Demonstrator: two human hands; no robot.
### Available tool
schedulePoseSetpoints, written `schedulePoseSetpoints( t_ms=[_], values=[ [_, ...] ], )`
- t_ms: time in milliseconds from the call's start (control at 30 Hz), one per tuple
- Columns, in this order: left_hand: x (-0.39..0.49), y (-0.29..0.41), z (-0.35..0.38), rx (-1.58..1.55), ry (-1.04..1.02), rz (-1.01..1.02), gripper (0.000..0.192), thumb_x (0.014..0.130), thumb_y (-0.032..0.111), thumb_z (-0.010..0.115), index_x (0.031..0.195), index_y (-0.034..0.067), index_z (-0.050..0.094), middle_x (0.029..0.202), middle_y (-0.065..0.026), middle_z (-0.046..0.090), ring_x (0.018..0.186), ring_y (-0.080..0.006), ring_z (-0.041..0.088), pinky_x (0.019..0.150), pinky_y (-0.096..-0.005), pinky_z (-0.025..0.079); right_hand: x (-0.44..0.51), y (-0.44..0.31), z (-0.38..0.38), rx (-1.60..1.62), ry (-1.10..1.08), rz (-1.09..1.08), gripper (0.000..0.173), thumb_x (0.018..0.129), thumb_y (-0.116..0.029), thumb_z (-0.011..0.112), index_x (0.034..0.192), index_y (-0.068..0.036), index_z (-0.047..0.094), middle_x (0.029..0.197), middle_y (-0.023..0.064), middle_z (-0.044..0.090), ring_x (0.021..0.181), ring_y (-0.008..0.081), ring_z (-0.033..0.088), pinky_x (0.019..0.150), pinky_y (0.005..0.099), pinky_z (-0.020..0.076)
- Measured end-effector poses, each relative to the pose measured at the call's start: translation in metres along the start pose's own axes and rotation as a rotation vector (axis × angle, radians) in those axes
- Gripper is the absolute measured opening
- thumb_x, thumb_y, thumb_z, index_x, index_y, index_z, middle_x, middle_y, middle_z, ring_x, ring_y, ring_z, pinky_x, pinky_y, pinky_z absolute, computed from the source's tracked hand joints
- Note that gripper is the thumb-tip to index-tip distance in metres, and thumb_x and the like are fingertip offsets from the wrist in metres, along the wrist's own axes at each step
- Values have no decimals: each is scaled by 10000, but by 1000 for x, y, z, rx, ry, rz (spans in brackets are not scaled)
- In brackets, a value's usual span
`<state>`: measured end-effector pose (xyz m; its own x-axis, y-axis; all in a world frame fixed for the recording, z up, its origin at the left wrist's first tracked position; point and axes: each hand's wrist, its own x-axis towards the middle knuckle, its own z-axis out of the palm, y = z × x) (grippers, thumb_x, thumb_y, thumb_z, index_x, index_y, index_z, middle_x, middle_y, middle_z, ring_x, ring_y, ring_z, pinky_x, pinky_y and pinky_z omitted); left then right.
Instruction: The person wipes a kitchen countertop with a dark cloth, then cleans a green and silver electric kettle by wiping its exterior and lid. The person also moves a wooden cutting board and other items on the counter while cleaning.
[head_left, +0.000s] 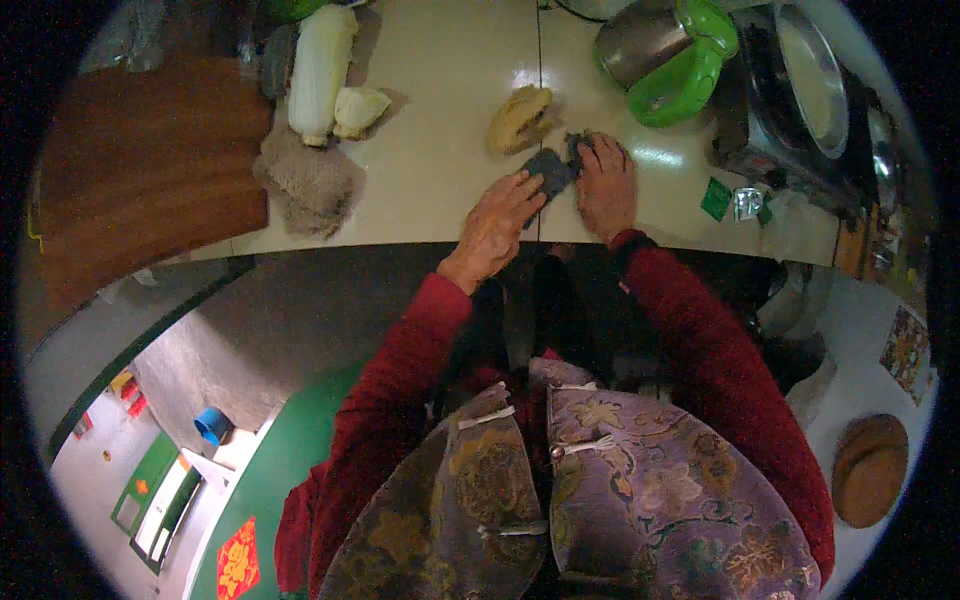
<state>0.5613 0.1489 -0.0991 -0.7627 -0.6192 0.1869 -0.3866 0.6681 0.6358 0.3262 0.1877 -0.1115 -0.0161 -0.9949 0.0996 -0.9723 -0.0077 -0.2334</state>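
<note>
My left hand (495, 225) lies with its fingers over a flat dark grey pad (550, 174), perhaps a folded cloth or sponge. To the right, the fingers of my right hand (606, 184) curl over a dark crumpled piece (577, 146), mostly hidden under them. I cannot tell whether the two dark pieces are joined. Both hands are low over the pale tiled countertop (435, 172), near its front edge. Just beyond them sits a yellowish, lumpy item (520, 121), its kind unclear.
At the left are a brown wooden board (165, 150), a long white vegetable (322, 71), a cut piece (360, 111) and a greyish-brown cloth (304, 184). A green-and-steel kettle (652, 45), small packets (718, 199) and a stove with a metal pan (814, 82) occupy the right.
</note>
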Motion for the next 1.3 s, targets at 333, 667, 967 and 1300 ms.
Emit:
schedulePoseSetpoints(
  t_ms=[333, 667, 967, 1300],
  values=[
    [-28, -25, -47, 224, 404, -419, 250, 729, 14, 614, 974, 9, 665, 1146, -154, 633, 1064, -357, 570, 899, -446, 432, 1, 1, 5, -2, -14, 47, 491, 816, -128, 625, 1292, -32, 556, 1467, 150, 451, 1363, 343, 399, 1123, 501, 326],
    [-6, -50, -83, 73, 537, -390, 225, 862, -7, 606, 1083, 1, 647, 1138, -186, 632, 1049, -374, 612, 903, -437, 500, 7, -4, -5, 15, -105, 106, 519, 808, -113, 649, 1307, -18, 544, 1447, 167, 455, 1356, 364, 385, 1136, 506, 314],
    [80, -29, -33, 119, 5, -107, 616, 812, -6, 619, 1410, 107, 522, 1389, -161, 504, 1219, -377, 495, 1025, -436, 428, 9, -1, -1, 13, -135, 117, 557, 804, -130, 662, 1333, -23, 524, 1440, 180, 454, 1333, 389, 395, 1141, 520, 299],
    [17, -58, -65, 112, 447, -289, 360, 859, 5, 616, 1217, 42, 623, 1075, -161, 646, 973, -363, 608, 822, -458, 500, 0, 8, 4, 135, 52, 91, 512, 865, -127, 623, 1354, -16, 517, 1420, 212, 471, 1318, 411, 424, 1133, 558, 280]
  ],
)
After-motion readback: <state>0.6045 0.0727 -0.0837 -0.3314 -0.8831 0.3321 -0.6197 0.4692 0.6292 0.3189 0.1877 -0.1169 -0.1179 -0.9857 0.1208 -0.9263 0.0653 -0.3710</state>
